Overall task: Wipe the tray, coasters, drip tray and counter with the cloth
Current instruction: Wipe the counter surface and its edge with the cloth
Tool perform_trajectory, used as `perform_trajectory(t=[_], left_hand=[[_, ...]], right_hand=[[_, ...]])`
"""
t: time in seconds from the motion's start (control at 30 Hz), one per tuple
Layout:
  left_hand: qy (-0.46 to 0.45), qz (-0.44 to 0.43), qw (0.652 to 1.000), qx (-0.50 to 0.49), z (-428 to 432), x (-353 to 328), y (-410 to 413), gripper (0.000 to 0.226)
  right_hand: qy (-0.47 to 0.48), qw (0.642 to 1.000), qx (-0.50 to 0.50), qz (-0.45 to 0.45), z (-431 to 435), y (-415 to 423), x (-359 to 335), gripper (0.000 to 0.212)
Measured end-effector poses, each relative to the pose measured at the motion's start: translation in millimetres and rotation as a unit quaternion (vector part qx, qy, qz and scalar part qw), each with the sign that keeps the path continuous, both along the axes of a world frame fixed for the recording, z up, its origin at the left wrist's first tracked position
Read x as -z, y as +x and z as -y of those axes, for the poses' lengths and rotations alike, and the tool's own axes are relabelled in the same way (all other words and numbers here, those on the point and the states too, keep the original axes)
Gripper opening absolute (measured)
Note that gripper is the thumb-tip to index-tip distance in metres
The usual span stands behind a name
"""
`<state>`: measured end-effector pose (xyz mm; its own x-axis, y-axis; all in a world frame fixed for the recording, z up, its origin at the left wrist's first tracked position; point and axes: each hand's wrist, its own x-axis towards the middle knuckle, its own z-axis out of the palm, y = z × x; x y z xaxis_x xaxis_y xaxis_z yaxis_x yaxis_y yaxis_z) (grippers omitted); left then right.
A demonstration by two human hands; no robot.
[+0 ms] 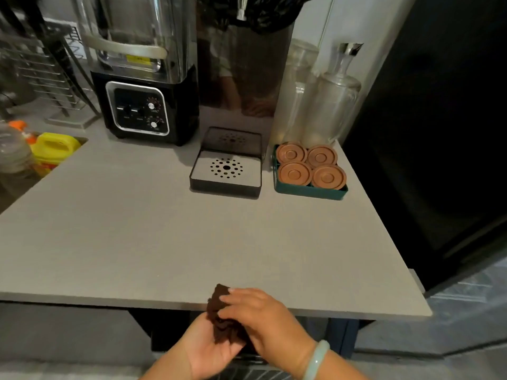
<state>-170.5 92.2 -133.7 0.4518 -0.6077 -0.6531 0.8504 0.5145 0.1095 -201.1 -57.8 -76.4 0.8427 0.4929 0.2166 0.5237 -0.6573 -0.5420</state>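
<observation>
Open counter point(137, 229) in front; drip tray point(226, 171), blender point(145, 105) and green tray point(310, 192) crowd the back.

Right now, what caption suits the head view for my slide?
Left hand and right hand hold a brown cloth at the counter edge.

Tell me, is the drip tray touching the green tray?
Apart. The head view shows bare counter between the drip tray and the green tray.
</observation>
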Motion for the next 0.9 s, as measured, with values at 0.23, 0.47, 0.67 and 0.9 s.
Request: perform_trajectory(t=[0.23, 0.47, 0.67, 0.9], left_hand=[[0.027, 0.013, 0.998, 0.058, 2.5, 2.8, 3.3, 0.036], [0.065, -0.032, 0.997, 0.038, 21.2, -0.6, -4.2, 0.044], [0.057, -0.009, 0.998, -0.022, 55.9, 7.0, -16.9, 0.040], [0.049, -0.001, 0.997, -0.057, 104.4, 12.3, -30.9, 0.040]], right_hand=[[-0.125, 0.987, 0.007, 0.103, 35.5, -22.4, -13.2, 0.016], [0.194, 0.894, 0.404, 0.013, 111.9, -46.2, -22.2, 0.049], [0.146, 0.815, 0.560, 0.026, 248.7, -41.9, -21.3, 0.031], [0.022, 0.899, 0.435, -0.049, 241.3, -18.7, -9.2, 0.035]])
